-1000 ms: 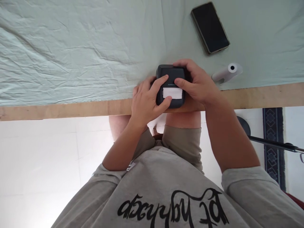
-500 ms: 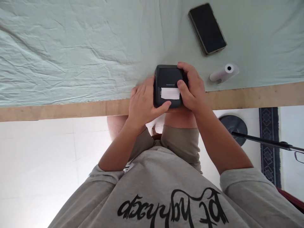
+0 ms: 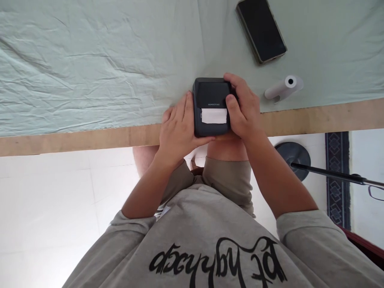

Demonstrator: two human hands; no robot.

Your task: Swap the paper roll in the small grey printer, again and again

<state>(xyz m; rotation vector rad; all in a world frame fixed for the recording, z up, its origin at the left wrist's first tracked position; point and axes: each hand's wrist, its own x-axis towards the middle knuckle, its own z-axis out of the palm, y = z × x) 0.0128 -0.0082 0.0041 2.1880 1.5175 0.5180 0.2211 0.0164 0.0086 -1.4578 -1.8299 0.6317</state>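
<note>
A small black printer (image 3: 212,92) sits at the front edge of the cloth-covered table, with a strip of white paper (image 3: 214,116) showing at its slot. Along its left side lies my left hand (image 3: 179,128), palm against the case and thumb along the near edge. My right hand (image 3: 244,108) grips the right side, the thumb on top and the fingers round the far corner.
A black phone (image 3: 262,31) lies at the back right. Nearer stands a white paper roll (image 3: 283,87) with a loose end. The table's wooden edge (image 3: 318,117) runs across; a stand with a round black base (image 3: 293,158) is on the floor.
My left thumb has slid off the printer's top to its near edge. The printer has turned slightly and now lies straighter. The whole view has shifted a little.
</note>
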